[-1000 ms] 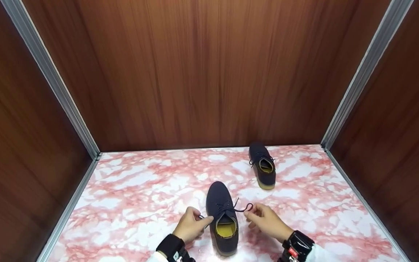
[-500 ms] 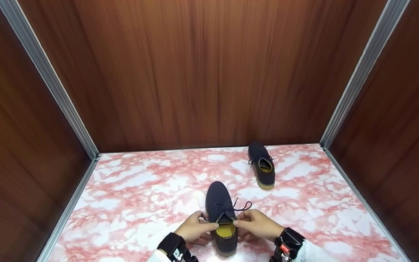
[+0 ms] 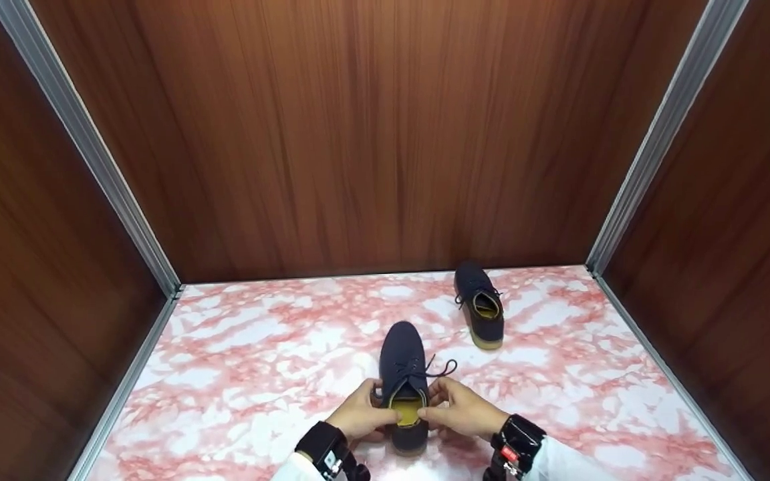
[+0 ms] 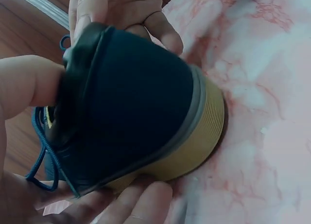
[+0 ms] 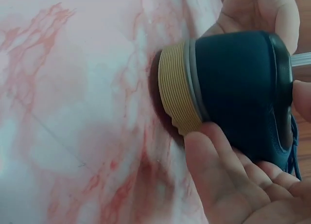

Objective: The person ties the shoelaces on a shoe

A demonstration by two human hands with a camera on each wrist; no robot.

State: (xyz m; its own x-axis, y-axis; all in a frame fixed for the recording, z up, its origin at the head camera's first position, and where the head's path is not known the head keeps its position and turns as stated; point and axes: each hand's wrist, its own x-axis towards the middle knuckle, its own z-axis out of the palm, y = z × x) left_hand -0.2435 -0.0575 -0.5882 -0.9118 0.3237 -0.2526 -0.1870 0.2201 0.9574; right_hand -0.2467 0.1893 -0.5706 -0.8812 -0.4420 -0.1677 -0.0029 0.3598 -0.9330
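A dark navy lace-up shoe with a yellow insole points away from me, near the front middle of the surface. My left hand grips its left side, thumb over the collar into the opening and fingers along the outside. On the other side my right hand grips it the same way. The ribbed tan sole shows in the left wrist view, with my left fingertips against its lower edge. A lace loop sticks out to the right of the shoe, above my right hand.
The matching shoe stands farther back to the right, its laces tied. Red-and-white marbled surface lies underneath. A brown wood-grain panel closes the back, with side panels and grey metal corner strips at left and right.
My right hand has let go of the lace and moved left to the shoe's side. My left hand has shifted onto the collar. The shoe has slid slightly forward between both hands.
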